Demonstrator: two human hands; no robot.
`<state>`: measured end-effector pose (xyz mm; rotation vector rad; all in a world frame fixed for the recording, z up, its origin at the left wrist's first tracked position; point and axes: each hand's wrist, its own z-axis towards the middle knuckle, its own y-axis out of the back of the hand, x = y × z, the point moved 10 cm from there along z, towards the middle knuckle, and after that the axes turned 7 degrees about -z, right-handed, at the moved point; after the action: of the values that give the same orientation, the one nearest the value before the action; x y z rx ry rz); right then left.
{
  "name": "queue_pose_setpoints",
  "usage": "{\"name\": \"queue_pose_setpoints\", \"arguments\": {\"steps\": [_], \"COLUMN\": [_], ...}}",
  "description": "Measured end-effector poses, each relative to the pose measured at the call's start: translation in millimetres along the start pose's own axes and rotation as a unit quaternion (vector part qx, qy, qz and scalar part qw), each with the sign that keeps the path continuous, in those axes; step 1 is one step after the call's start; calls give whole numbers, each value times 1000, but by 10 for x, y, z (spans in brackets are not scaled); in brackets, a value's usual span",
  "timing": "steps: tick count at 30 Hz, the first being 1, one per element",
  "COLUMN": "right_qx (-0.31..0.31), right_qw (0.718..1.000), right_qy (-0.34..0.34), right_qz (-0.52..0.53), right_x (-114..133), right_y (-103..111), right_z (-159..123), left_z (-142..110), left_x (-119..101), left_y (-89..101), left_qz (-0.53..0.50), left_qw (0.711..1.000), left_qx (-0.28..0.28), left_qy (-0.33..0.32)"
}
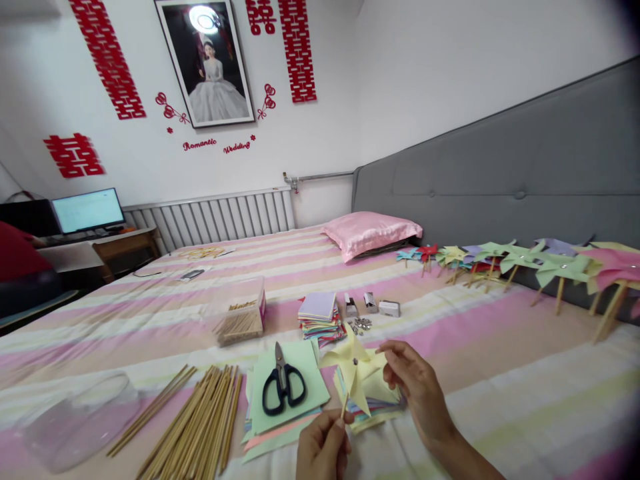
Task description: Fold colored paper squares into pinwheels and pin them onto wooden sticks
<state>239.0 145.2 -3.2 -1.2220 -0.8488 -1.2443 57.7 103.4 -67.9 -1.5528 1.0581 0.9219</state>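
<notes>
In the head view a pale yellow paper pinwheel [354,365] with a small metal fastener at its centre is held up on a thin wooden stick [345,405]. My left hand [324,445] is closed round the stick below the blades. My right hand [417,393] is beside the right blade, its loosely bent fingers apart and the index fingertip at the blade's edge; whether it touches is unclear. Behind the pinwheel is a stack of coloured paper [373,421], partly hidden. Dark-handled scissors [283,387] lie on green paper sheets [260,417] to the left.
Wooden sticks [205,427] and a clear plastic container [83,420] lie at left. Farther back are a box of short sticks [243,323], square papers [320,310], metal fasteners [360,325] and small boxes [389,308]. Finished pinwheels [520,257] line the headboard. A person's red sleeve [20,250] shows far left.
</notes>
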Motion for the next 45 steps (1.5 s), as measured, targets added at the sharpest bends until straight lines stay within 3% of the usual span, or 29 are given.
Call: {"name": "queue_pose_setpoints", "arguments": {"steps": [11,22,30,36,45], "right_qx": [27,84,25,38,25], "right_qw": [999,996,999,992,986], "right_qy": [-27,-35,-14,-84,-109], "right_qz": [-15,-17,19,88,120], "right_x": [-175,-111,-100,-262,-355], "right_y": [-120,-342,-185,-234,-242], "right_z": [-21,-122,-41,-56,-48], "left_z": [-3,2,3,23,29], "left_x": [-36,-45,-19,123,124], "left_y": [26,28,-28,-62,-93], "left_qz": [-5,-3,42,77,60], "left_qw": [1000,1000,998,996,996], "left_qx": [-12,-5,20,42,55], "left_qy": [-3,-16,-35,-33,-28]}}
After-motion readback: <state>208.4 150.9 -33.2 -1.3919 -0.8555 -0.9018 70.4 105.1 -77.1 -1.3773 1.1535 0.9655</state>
